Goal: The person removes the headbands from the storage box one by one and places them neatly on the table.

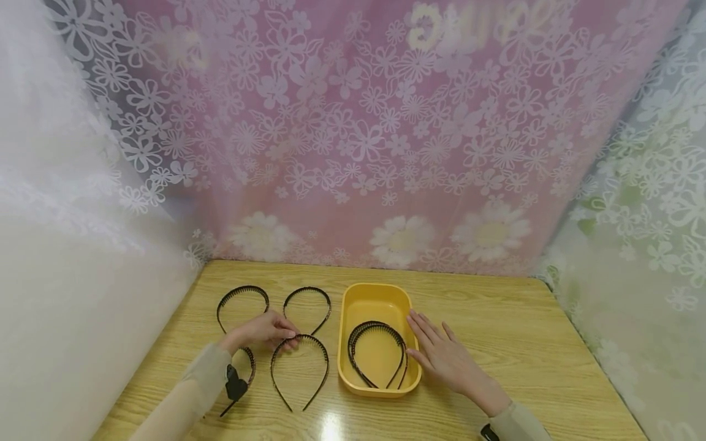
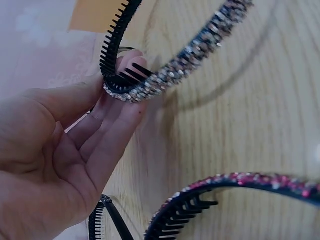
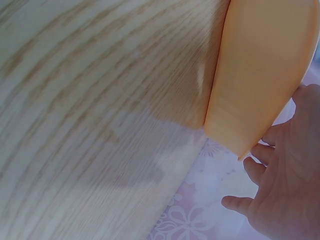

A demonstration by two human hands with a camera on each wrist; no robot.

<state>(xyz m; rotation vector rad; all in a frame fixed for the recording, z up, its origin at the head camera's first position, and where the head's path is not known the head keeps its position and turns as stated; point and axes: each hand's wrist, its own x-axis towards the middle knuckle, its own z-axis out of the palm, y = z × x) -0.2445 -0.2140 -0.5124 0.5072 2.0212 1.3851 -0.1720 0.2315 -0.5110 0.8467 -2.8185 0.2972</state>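
My left hand (image 1: 267, 329) pinches a black toothed headband (image 1: 327, 364) at the top of its arch, between thumb and fingers. Close up in the left wrist view, silvery glitter covers the outside of this headband (image 2: 190, 59). At the yellow plastic tub (image 1: 343, 343), my right hand (image 1: 447, 355) rests its straight fingertips against the right rim. The right wrist view shows the tub's outer wall (image 3: 260, 65) beside those fingers. Inside the tub, several dark headbands (image 1: 377, 324) lie overlapping toward the near end.
Two more headbands lie behind my left hand, one at back left (image 1: 242, 288) and one nearer the tub (image 1: 307, 288). Another headband (image 1: 252, 362) is partly hidden by my left wrist. Flowered sheets (image 1: 364, 141) hang around the wooden table (image 1: 496, 318) at the back and sides.
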